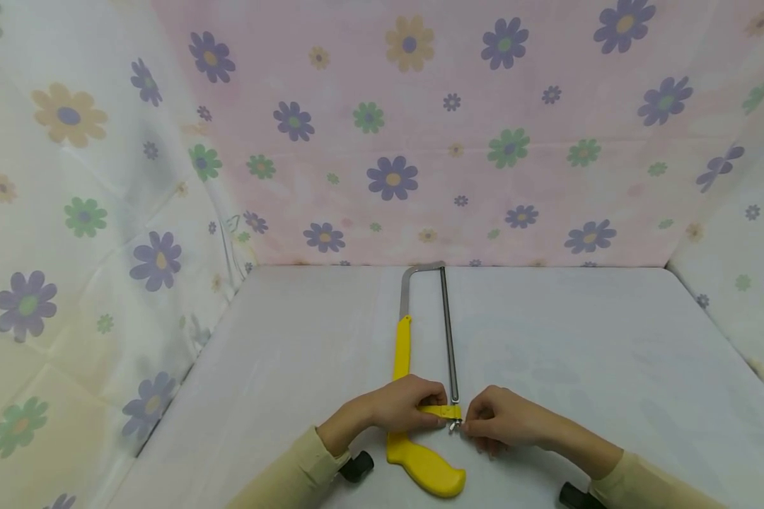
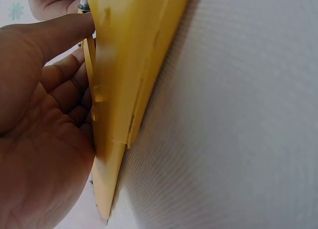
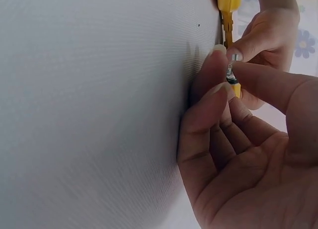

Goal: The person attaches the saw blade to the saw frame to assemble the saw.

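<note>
A hacksaw [image 1: 402,346] with a yellow handle [image 1: 431,472] and grey metal frame lies on the white table, its handle toward me. Its blade [image 1: 448,332] runs along the right side. My left hand [image 1: 400,404] reaches over the yellow grip and holds the short yellow crosspiece [image 1: 444,411] between thumb and fingers. At the end of that crosspiece sits a small silver wing nut [image 1: 455,426]. The thumb and fingertips of my right hand [image 1: 512,418] pinch at this wing nut, seen close in the right wrist view, where fingers partly cover it.
The white table [image 1: 579,339] spreads on both sides of the saw. Flower-patterned cloth [image 1: 395,127] hangs behind the table and at both sides. Black wrist devices [image 1: 356,466] sit below both forearms.
</note>
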{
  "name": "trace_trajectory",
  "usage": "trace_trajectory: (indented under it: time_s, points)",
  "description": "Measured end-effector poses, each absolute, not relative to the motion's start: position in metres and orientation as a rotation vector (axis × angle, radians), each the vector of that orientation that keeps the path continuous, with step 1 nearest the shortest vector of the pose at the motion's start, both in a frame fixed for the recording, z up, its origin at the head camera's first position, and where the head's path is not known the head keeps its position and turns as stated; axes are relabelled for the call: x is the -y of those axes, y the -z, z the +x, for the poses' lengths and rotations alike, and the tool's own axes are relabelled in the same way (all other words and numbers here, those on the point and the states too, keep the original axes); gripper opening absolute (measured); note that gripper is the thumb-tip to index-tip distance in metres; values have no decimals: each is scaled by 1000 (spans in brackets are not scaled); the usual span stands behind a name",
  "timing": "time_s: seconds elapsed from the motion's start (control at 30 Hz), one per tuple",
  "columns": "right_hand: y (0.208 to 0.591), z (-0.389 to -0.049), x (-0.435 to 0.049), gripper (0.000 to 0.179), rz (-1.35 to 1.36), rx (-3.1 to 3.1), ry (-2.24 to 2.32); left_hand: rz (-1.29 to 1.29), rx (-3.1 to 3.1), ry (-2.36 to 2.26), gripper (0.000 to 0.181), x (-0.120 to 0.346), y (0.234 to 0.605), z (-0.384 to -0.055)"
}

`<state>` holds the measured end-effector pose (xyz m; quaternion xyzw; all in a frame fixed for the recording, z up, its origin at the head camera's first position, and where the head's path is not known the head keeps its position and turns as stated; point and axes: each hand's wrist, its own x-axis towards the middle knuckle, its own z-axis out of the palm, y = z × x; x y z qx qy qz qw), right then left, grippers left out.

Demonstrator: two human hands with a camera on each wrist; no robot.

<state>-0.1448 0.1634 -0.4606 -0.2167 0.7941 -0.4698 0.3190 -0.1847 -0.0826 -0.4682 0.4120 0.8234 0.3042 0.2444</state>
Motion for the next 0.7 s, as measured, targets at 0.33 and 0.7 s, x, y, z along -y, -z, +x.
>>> trace_trajectory:
  time_s: [0.33, 0.7]
  points:
    - [461, -144, -159, 18, -551, -2119, 1226, 1148, -2250, -834, 9, 83, 471, -185]
    - [459, -143, -154, 20, -599, -2079, 1223, 1136, -2255, -823, 9, 82, 470, -184]
